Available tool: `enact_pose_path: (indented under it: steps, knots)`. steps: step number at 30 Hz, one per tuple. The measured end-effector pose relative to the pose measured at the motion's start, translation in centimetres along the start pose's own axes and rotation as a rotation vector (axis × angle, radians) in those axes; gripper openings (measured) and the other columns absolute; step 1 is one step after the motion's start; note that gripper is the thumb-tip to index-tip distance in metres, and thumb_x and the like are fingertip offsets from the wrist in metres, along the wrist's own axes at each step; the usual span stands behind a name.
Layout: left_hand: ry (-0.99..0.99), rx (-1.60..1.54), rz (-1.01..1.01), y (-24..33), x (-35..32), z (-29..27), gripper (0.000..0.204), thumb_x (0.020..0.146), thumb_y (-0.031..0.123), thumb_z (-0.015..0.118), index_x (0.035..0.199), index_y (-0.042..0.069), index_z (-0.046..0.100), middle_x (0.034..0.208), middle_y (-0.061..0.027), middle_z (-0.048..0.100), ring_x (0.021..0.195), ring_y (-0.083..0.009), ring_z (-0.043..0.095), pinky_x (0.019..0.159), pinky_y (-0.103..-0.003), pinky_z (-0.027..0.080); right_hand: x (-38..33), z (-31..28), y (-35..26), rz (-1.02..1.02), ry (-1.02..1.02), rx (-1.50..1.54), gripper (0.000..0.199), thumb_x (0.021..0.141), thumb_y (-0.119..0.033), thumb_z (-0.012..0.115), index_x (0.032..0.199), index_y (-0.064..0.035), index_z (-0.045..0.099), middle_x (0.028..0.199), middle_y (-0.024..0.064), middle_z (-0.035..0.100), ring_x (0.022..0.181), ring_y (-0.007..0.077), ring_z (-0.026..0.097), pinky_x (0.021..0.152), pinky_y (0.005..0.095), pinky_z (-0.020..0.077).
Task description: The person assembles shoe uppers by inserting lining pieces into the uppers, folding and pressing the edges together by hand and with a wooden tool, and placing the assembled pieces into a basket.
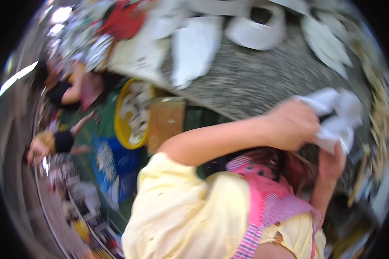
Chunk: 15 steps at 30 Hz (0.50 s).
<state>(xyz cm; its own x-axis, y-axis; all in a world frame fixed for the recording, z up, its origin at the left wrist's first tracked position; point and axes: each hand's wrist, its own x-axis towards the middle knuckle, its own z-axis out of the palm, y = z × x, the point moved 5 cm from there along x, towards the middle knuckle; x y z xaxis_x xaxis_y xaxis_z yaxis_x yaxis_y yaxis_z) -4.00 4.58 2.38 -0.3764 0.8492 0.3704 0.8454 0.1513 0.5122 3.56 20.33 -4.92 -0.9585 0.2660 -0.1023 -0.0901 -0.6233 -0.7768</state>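
A white, curved, looped piece point(348, 110) is held up at the right, above the grey worktable point(242, 86). My left hand point(294, 125) reaches across from the left, its fingers closed on the near left side of the piece. At its lower edge, my right hand point(333, 164) grips it with the thumb pointing up. Motion blur hides the exact kind of piece and the fingertips. Farther back on the table lies a similar white piece with an oval opening point(257, 36). Beside it is a fanned stack of long white pieces point(196, 49).
Another white stack point(326, 45) lies at the far right. Left of the table stand a yellow-rimmed tub point(120, 123) of white scraps, a brown wooden stool or box point(166, 123) and a blue bag point(110, 162). Two people point(67, 93) work farther left. A red item point(123, 19) lies at the back.
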Motion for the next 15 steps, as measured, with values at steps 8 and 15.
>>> enact_pose_path:
  steps: [8,15]
  knots:
    - [0.169,-0.152,-0.39,-0.8,0.6,1.4,0.021,0.067,0.025,0.062,0.071,0.005,0.059,0.066,-0.0081,0.06,0.066,-0.0257,0.059,0.057,-0.037,0.046,0.0,-3.1,0.2,-0.264,0.267,-0.265,0.045,0.081,-0.009,0.05,0.118,0.0112,0.037,0.12,0.0199,0.042,0.111,0.0301,0.043,0.097,0.0429,0.0319]
    - [0.253,-0.49,-0.263,-2.3,1.3,1.9,0.02,0.064,0.017,0.066,0.076,0.004,0.058,0.071,-0.0085,0.059,0.067,-0.0224,0.059,0.057,-0.033,0.046,1.7,-4.0,-1.1,-0.28,0.135,-0.288,0.043,0.08,-0.005,0.053,0.12,0.0067,0.039,0.12,0.0174,0.044,0.107,0.028,0.046,0.095,0.0379,0.0355]
